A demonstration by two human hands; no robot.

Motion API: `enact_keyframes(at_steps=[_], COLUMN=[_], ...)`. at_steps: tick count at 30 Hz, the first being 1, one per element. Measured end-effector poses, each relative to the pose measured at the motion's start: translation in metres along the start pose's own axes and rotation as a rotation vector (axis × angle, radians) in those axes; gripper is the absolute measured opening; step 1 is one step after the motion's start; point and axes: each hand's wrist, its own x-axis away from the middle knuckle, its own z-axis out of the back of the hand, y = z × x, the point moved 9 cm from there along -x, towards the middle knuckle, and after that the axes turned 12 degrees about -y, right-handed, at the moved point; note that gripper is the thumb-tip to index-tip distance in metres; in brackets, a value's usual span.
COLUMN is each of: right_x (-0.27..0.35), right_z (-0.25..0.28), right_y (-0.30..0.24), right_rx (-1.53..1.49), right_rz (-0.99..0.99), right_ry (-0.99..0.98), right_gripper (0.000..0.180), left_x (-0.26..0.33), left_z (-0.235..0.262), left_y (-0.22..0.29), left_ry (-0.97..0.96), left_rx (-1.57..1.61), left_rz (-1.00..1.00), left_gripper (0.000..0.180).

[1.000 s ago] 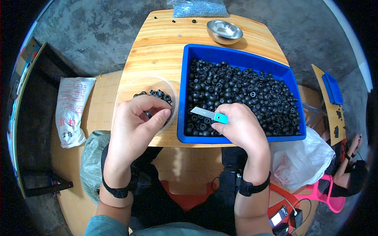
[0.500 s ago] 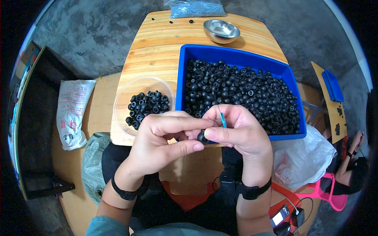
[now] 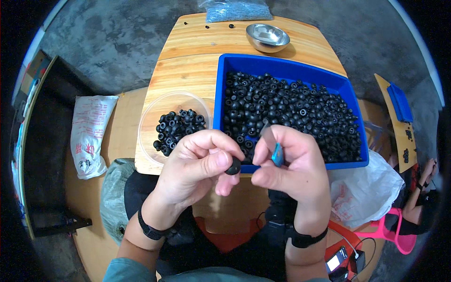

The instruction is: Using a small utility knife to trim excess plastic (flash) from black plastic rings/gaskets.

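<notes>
My left hand [image 3: 188, 171] pinches a small round black rubber part [image 3: 233, 166] between thumb and forefinger, above the near edge of the table. Just to its right, my right hand [image 3: 300, 164] holds a thin blade with a teal grip [image 3: 277, 155], its grey tip pointing up and away. A small gap separates the blade from the part. Beyond my hands stands a deep blue tray [image 3: 219, 89] heaped with many similar black parts. On its left, a shallow clear round container [image 3: 148, 123] has a smaller pile of them.
A steel bowl [image 3: 268, 47], a few loose black bits [image 3: 231, 26] and a bag of bluish clear plastic [image 3: 238, 11] lie along the table's far side. A white sack [image 3: 91, 136] stands at left. Rightward are a pink stool [image 3: 399, 230] and another person's hand [image 3: 428, 169].
My hands have drawn apart. The right one, earlier touching the black part, has pulled back with the blade turned more to view; the left keeps the part pinched.
</notes>
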Motion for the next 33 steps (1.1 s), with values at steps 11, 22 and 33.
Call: enact_keyframes(at_steps=[11,22,33], right_x=[-0.001,0.000,-0.003], right_z=[-0.018,-0.019,-0.030], right_y=[-0.024,-0.027,-0.027], right_rx=[0.674,0.758,0.930], right_rz=[0.044,0.004,0.018], right_ry=[0.080,0.068,0.005], right_gripper=[0.045,0.041,0.040], left_x=[0.003,0.003,0.004], left_z=[-0.003,-0.004,0.003], left_y=[-0.006,-0.003,-0.005], left_ry=[0.057,0.062,0.122], left_rx=[0.052,-0.024,-0.024], left_rz=[0.020,-0.033,-0.031], left_gripper=[0.019,0.017,0.013])
